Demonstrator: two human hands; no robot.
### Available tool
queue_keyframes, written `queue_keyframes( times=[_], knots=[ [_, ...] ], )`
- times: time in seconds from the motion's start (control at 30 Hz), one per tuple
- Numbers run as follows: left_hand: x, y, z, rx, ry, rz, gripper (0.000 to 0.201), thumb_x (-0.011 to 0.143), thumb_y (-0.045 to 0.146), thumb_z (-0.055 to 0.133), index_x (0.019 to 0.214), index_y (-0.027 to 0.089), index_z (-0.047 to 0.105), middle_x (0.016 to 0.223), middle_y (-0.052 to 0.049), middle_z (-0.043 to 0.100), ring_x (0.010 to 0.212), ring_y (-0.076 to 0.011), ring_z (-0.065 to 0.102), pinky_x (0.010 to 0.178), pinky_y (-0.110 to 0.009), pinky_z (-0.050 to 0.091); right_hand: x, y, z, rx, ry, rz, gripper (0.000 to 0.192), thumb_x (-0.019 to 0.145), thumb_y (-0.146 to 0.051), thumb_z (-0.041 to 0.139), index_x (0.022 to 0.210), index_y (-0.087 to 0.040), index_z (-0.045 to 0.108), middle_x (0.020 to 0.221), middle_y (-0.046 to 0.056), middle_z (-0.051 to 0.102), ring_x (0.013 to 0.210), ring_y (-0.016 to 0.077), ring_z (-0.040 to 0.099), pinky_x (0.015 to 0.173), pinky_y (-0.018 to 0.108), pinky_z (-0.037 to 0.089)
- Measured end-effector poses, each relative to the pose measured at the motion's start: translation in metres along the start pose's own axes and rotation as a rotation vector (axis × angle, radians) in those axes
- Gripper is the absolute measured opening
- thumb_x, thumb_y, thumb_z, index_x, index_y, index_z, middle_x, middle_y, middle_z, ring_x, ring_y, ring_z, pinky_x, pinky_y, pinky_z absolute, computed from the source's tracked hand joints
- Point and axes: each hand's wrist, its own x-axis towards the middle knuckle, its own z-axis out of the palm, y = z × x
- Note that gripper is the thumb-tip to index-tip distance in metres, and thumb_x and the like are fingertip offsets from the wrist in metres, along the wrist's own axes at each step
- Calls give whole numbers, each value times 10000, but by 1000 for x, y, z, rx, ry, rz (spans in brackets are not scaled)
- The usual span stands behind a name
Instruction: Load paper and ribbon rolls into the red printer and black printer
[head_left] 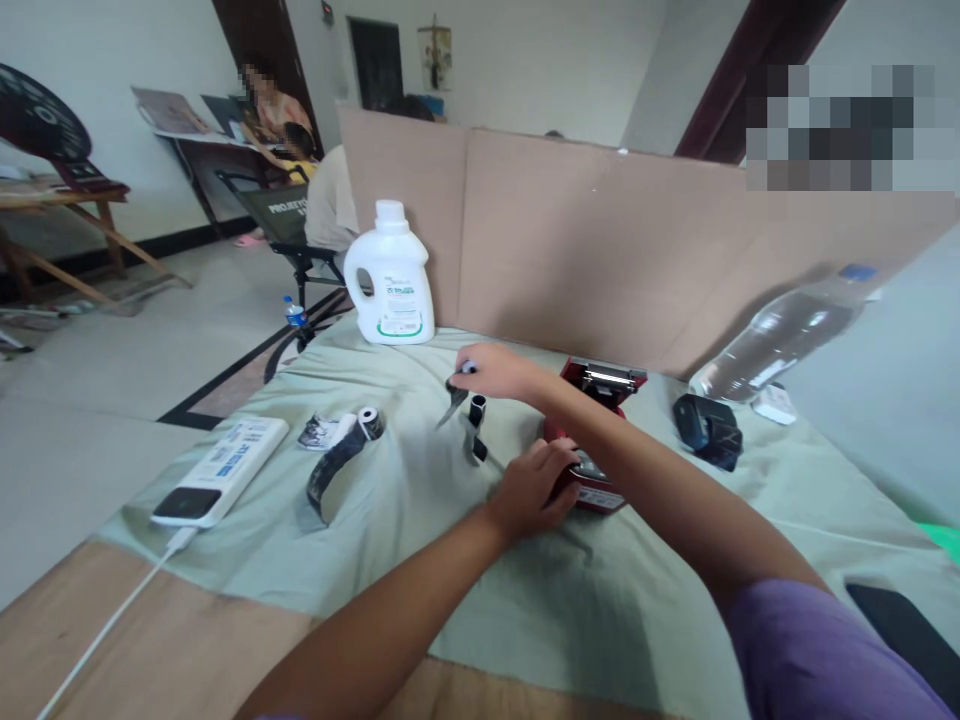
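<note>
My right hand is closed around the dark handle of what looks like scissors, the blade pointing down and left above the cloth. My right arm crosses over a small red printer-like device, whose hinged lid stands raised. My left hand grips the device's near left side, fingers bent over its edge; its inside is partly hidden. Just below the blade, a small black roll lies with a short curled strip. Farther left rests a paper roll with a long dark strip unrolled from it.
A white power bank with a cable lies on the left. Behind stand a white detergent jug and a cardboard screen. At right are a large clear bottle, a black object and a dark phone-like slab. People sit beyond.
</note>
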Motion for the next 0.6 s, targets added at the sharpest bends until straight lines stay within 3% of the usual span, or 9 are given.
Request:
queue_keyframes(
  times=[0.13,0.23,0.37,0.43,0.53,0.6],
  knots=[
    [-7,-11,7,10,-76,-73,241,921,341,526,1104,203,602,1073,-128,703,1027,-324,656,851,-441,539,64,-28,52,-213,-279,-38,278,901,-253,585,1111,-109,698,1174,169,728,1021,263,699,763,294,511],
    [-9,-15,10,-48,-74,-76,245,948,362,492,1093,212,620,1084,-128,724,1051,-337,668,905,-466,533,76,-34,83,-252,-341,-37,366,931,-281,553,1238,-96,628,1285,216,665,1090,293,682,795,327,528],
    [-7,-14,9,-85,-34,-22,330,954,351,480,1228,209,597,1253,-147,694,1205,-359,626,1005,-496,502,65,-30,97,-254,-343,4,531,1005,-454,421,1410,-113,457,1382,261,561,1079,334,670,823,418,538],
    [-7,-14,9,-77,-33,-24,342,955,351,484,1242,202,596,1269,-149,692,1228,-369,618,1018,-515,498,61,-28,94,-271,-270,-15,556,1006,-525,404,1391,-130,472,1408,261,520,1164,361,610,899,465,509],
    [-9,-16,11,-61,-32,-39,342,956,362,499,1241,204,602,1254,-144,701,1224,-378,623,1030,-543,495,63,-34,87,-286,-100,-180,493,1010,-523,420,1338,-175,539,1387,207,535,1271,372,495,1016,510,409],
    [-9,-17,14,-62,-34,-46,383,951,373,529,1295,214,577,1301,-149,677,1263,-375,601,1056,-545,489,69,-43,87,-253,-88,-302,466,1009,-519,433,1336,-213,558,1322,160,601,1257,361,486,1023,507,373]
  ],
)
